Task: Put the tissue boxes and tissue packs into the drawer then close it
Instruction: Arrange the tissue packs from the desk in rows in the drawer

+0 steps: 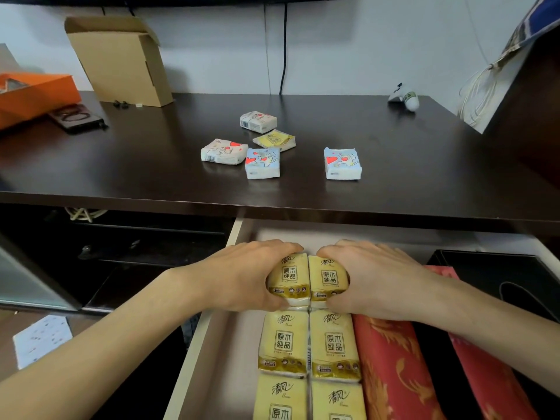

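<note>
The drawer (209, 334) stands pulled out below the dark desk. Inside it, yellow tissue packs lie in two columns. My left hand (242, 275) grips the left yellow pack (289, 278) of the far row, and my right hand (372, 280) grips the right yellow pack (328, 278) beside it, the two packs pressed together. Red patterned tissue boxes (391, 368) lie to the right of the packs, with a black box (500, 280) at the far right. Several small pocket tissue packs sit on the desk: two blue (262, 163) (342, 163), two white-pink (224, 151) (258, 121) and one yellow (275, 140).
On the dark desk (121, 165) a cardboard box (121, 62) leans on the wall, an orange box (33, 92) and a phone (77, 116) lie at the left, and a white controller (404, 97) rests at the back right. Black cables (283, 50) hang down the wall.
</note>
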`<state>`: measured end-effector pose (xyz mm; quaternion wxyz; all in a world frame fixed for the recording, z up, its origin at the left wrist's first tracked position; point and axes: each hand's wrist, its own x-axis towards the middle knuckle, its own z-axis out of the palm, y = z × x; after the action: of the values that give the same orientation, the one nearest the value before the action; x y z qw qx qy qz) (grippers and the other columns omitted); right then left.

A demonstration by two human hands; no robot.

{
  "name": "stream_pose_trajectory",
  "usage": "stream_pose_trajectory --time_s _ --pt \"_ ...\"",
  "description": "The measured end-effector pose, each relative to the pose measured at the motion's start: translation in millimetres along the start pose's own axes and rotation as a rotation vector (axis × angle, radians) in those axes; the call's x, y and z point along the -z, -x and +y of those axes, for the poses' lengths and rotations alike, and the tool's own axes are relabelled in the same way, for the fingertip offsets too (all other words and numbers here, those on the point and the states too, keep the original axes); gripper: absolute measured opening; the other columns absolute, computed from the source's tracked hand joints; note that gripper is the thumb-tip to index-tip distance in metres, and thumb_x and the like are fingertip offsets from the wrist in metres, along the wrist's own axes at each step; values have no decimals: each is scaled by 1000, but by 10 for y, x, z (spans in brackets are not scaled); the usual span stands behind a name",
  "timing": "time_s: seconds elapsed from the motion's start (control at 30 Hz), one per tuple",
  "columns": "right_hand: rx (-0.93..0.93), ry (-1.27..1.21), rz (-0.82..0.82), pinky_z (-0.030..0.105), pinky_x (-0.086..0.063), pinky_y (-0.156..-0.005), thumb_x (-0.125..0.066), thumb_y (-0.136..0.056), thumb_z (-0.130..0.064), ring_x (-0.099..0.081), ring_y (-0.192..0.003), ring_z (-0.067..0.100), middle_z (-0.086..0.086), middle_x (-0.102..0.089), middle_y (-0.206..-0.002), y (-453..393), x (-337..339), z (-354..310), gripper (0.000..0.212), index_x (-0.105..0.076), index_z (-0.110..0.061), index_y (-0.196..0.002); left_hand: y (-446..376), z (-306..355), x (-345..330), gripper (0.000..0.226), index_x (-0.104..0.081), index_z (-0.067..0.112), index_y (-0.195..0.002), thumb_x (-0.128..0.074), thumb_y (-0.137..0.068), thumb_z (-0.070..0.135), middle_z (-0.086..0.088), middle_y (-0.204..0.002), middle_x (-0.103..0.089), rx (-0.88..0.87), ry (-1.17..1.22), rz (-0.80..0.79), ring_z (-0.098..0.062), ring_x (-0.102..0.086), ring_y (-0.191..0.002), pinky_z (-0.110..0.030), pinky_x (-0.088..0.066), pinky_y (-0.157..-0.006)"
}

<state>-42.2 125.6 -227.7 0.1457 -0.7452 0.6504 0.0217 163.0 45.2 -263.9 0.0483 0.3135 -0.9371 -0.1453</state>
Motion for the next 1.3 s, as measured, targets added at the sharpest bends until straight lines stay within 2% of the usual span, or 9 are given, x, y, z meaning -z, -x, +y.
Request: stream_pose_trajectory --time_s 0.2,0.3,0.47,0.63,0.8,1.0,1.13,1.23,1.3 --pt "23 23 -2 38 -48 -76 -60 -70 -71 -57 -93 11 -16 -53 -102 98 102 1 48 -54 -38 -104 28 30 81 76 -35 44 -135 -70 -70 59 27 -122 -48 -29 -10 29 6 -45 -109 -14 -42 -87" --pt "32 -18 116 37 -51 -81 -51 -70 -75 -62 -93 7 -22 -60 -97 149 306 11 52 -60 -44 -110 83 9 274 64 -42 45 -134 -63 -76 61 33 -116 -51 -2 18 115 16 -47 -105 -16 -46 -84" --pt "138 -347 362 27 -54 -74 -68 -85 -40 -68 -76 1 -22 -74 -80 -223 748 90 10 -77 -35 -87 121 -123 596 25 -69 34 -106 -60 -84 38 23 -93 -71 94 147 467 6 -65 -90 -32 -55 -79" --pt "186 -335 476 36 -51 -94 -59 -94 -11 -67 -105 14 -5 -76 -114 -1187 1026 75 31 -76 -24 -116 -259 -301 835 35 -65 28 -121 -59 -87 34 13 -124 -61 206 9 555 -9 -56 -116 -39 -51 -92" --pt "133 -8 299 50 -44 -104 -46 -93 -3 -47 -133 30 6 -53 -147 -1869 1029 40 55 -55 -21 -144 -524 -342 682 48 -52 24 -138 -53 -91 36 11 -144 -45 223 -149 448 -10 -38 -134 -31 -42 -98" --pt "91 171 239 50 -49 -92 -44 -89 -7 -50 -119 28 5 -57 -127 -1878 1022 180 47 -63 -22 -130 -535 -387 632 47 -52 23 -138 -51 -92 33 10 -143 -46 194 -144 501 -9 -39 -133 -29 -43 -97" --pt "110 79 357 47 -47 -98 -48 -98 -35 -48 -128 23 0 -55 -143 -1585 1021 392 45 -57 -27 -141 -505 -372 651 44 -56 22 -133 -53 -91 32 9 -137 -49 158 -135 490 -11 -43 -128 -32 -45 -99" --pt "62 -89 323 48 -40 -110 -55 -87 -66 -44 -138 20 -3 -47 -154 -1286 1011 597 77 -43 -27 -152 -509 -319 688 37 -61 26 -122 -58 -87 37 9 -141 -45 182 -74 464 -12 -36 -132 -33 -41 -101" --pt "30 -145 241 42 -39 -111 -62 -79 -72 -46 -135 19 -4 -47 -153 -1105 971 691 92 -36 -27 -155 -520 -256 711 34 -61 30 -115 -60 -84 43 4 -150 -40 232 -91 424 -19 -28 -138 -36 -33 -106"
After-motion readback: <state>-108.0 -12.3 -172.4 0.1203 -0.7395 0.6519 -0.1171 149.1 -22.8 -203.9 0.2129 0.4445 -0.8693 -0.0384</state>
